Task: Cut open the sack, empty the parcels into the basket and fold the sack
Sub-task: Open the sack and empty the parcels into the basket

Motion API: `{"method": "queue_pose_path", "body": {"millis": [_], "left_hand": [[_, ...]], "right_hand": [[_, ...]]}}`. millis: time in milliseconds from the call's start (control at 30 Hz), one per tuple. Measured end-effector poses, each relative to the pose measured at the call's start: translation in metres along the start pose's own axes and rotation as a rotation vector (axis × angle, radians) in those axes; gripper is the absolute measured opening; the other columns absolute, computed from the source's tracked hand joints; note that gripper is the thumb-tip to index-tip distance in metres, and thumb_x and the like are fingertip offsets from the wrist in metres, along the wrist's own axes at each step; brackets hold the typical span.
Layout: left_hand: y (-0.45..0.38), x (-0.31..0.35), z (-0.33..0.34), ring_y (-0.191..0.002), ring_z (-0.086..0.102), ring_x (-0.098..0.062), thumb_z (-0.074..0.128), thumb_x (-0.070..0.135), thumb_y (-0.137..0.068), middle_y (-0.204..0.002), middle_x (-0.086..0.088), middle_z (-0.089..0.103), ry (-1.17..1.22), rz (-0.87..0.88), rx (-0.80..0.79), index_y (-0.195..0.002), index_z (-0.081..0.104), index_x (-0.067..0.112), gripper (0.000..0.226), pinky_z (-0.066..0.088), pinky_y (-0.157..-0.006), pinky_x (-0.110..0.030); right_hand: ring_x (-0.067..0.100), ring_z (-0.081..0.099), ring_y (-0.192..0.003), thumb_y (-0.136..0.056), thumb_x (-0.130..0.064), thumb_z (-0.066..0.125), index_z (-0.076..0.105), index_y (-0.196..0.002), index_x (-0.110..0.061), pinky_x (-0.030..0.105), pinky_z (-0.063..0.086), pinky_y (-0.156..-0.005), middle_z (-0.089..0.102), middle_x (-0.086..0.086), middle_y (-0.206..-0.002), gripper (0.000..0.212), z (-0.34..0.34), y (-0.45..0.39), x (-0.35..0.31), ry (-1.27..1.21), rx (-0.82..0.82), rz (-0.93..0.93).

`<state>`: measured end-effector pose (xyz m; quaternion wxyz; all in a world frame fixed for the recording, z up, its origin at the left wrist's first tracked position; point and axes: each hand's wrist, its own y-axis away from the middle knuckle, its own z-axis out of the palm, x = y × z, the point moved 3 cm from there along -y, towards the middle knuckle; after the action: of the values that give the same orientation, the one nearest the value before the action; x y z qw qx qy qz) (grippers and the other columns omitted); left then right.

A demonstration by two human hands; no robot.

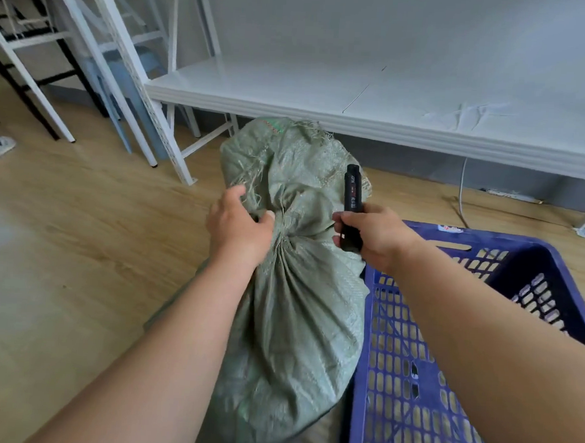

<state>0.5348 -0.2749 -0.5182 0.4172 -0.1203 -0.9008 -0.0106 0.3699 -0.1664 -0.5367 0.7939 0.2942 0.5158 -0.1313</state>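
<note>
Sack (290, 306): centre of view, standing on the floor, neck bunched and tied at 12 o'clock.
Left hand (238, 223): at 9 o'clock of the neck, fingers curled into the gathered cloth, likely steadying it for the cut.
Right hand (368, 237): at 3 o'clock of the neck, wrapped round a black cutter (352, 207), tip up, off the cloth.
Basket (411, 380): at 4 o'clock, touching the sack, handy for tipping.

two bare forearms, no sleeves visible; hands (240, 225) ungloved, no jewellery.
</note>
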Motion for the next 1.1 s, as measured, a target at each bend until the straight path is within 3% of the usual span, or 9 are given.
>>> {"method": "queue_pose_path", "body": {"millis": [133,233,367,533,633,733,933,1033,1100], "left_hand": [[-0.009,-0.028,0.004,-0.13,0.043,-0.032,0.065,0.043,-0.086,-0.144,-0.01,0.043,0.004,-0.146,-0.154,-0.144,0.032,0.012,0.074,0.036,-0.109,-0.04],[-0.012,-0.037,0.013,-0.126,0.049,-0.031,0.064,0.05,-0.085,-0.141,-0.007,0.049,0.03,-0.149,-0.361,-0.141,0.038,0.012,0.073,0.039,-0.105,-0.037],[-0.013,-0.034,0.024,-0.128,0.049,-0.022,0.058,0.012,-0.089,-0.146,0.001,0.047,0.021,0.096,-0.456,-0.149,0.025,0.034,0.073,0.04,-0.107,-0.043],[-0.005,-0.014,0.02,-0.121,0.049,-0.031,0.044,-0.004,-0.082,-0.137,0.001,0.053,-0.024,0.45,-0.442,-0.145,0.027,0.045,0.081,0.041,-0.099,-0.052],[0.004,-0.011,0.022,-0.121,0.048,-0.03,0.048,-0.004,-0.079,-0.129,0.001,0.055,0.006,0.594,-0.509,-0.135,0.044,0.035,0.068,0.041,-0.097,-0.051],[0.009,-0.015,0.021,-0.126,0.048,-0.019,0.064,0.015,-0.082,-0.131,0.013,0.051,0.087,0.546,-0.581,-0.136,0.036,0.038,0.065,0.036,-0.106,-0.045],[0.033,0.02,0.056,-0.138,0.035,-0.028,0.072,0.069,-0.064,-0.155,-0.001,0.031,-0.277,0.502,-0.701,-0.153,0.0,0.03,0.12,0.027,-0.112,-0.046],[0.062,0.03,0.097,-0.13,0.042,-0.032,0.073,0.051,-0.076,-0.148,-0.003,0.043,-0.539,0.696,-0.778,-0.152,0.006,0.033,0.102,0.03,-0.103,-0.045],[0.071,0.031,0.114,-0.13,0.041,-0.03,0.065,0.026,-0.085,-0.148,0.0,0.043,-0.593,0.737,-0.76,-0.15,0.016,0.037,0.083,0.028,-0.103,-0.044]], "right_hand": [[0.02,0.052,-0.081,-0.091,0.011,0.052,0.048,-0.113,-0.005,0.034,0.054,-0.065,0.053,0.01,-0.099,0.028,0.019,0.004,0.009,0.166,0.038,-0.002],[0.02,0.055,-0.075,-0.082,-0.009,0.072,0.057,-0.102,-0.013,0.04,0.055,-0.076,0.057,0.005,-0.085,0.025,0.032,0.002,0.013,0.339,0.143,-0.025],[0.017,0.052,-0.055,-0.08,-0.035,0.072,0.057,-0.077,-0.02,0.032,0.045,-0.054,0.055,-0.002,-0.062,0.022,0.051,0.004,0.001,0.517,0.425,-0.207],[0.018,0.06,-0.081,-0.08,-0.05,0.068,0.059,-0.105,-0.029,0.033,0.048,-0.069,0.064,-0.005,-0.087,0.034,0.082,0.005,-0.017,0.858,0.513,-0.511],[0.022,0.062,-0.085,-0.079,-0.037,0.069,0.059,-0.113,-0.034,0.035,0.054,-0.071,0.066,-0.004,-0.093,0.036,0.077,0.006,-0.017,0.987,0.562,-0.435],[0.02,0.06,-0.074,-0.082,-0.016,0.058,0.06,-0.11,-0.031,0.034,0.054,-0.064,0.063,-0.006,-0.083,0.032,0.043,0.024,-0.019,0.831,0.76,-0.397],[0.021,0.062,-0.074,-0.082,-0.016,0.059,0.055,-0.106,-0.022,0.032,0.05,-0.061,0.063,-0.001,-0.086,0.025,-0.032,0.06,0.027,0.65,0.898,-0.133],[0.024,0.062,-0.066,-0.082,-0.028,0.065,0.057,-0.091,-0.012,0.036,0.054,-0.059,0.061,0.003,-0.074,0.02,-0.057,0.078,0.038,0.562,0.927,0.025],[0.018,0.052,-0.054,-0.085,-0.034,0.06,0.059,-0.091,-0.009,0.028,0.043,-0.048,0.055,0.002,-0.065,0.026,-0.069,0.09,0.03,0.572,0.923,0.03]]}}
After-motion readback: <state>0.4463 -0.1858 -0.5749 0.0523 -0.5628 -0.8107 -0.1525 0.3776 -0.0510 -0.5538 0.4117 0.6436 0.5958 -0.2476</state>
